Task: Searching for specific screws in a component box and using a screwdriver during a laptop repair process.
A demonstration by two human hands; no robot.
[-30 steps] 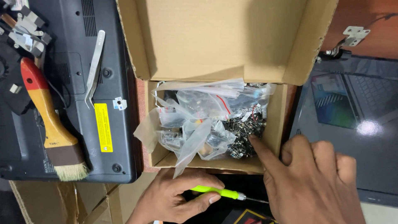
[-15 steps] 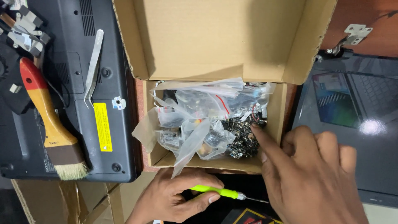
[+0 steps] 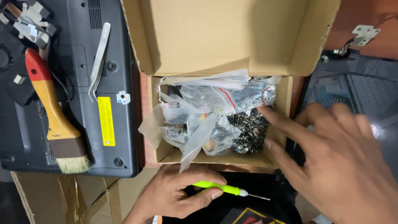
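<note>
An open cardboard box (image 3: 226, 37) lies in the middle, its lid folded back. Inside are several clear plastic bags (image 3: 199, 112) of small parts and a heap of dark screws (image 3: 248, 130) at the right. My right hand (image 3: 336, 157) reaches in from the right, fingers spread, the index fingertip touching the bags near the screws. Below the box my left hand (image 3: 176, 195) grips a screwdriver (image 3: 226, 189) with a bright green handle, its metal tip pointing right.
An upturned black laptop (image 3: 78, 108) lies to the left, with metal tweezers (image 3: 99, 58), a red and wooden-handled brush (image 3: 52, 112) and metal hinge parts (image 3: 31, 20) on it. Another laptop (image 3: 356, 95) and a loose hinge (image 3: 360, 35) sit at right. Cardboard (image 3: 78, 195) lies below left.
My right hand has moved up and further into the box, its index finger sliding from the screws' lower edge to the bags above them. The left hand has kept still with the screwdriver.
</note>
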